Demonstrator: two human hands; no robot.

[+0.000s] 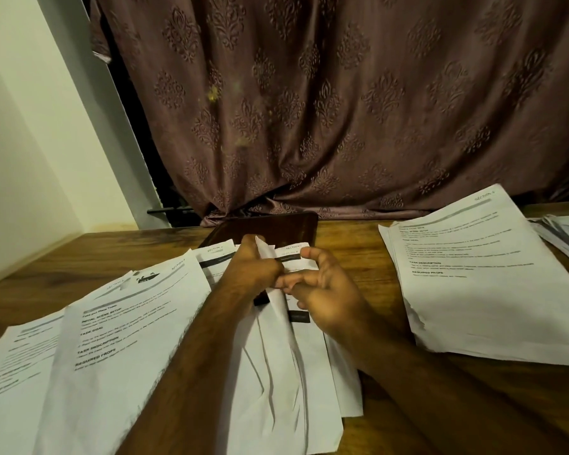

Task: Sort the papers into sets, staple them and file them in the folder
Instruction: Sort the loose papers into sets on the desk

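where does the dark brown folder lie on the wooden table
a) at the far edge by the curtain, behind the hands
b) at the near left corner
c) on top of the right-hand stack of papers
a: the dark brown folder lies at the table's far edge below the curtain, just beyond the left hand and right hand working the middle papers.

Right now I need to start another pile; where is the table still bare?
Bare wood shows at the far left corner by the wall, and in the strip between the hands' papers and the right stack. The near left is crowded with overlapping sheets.
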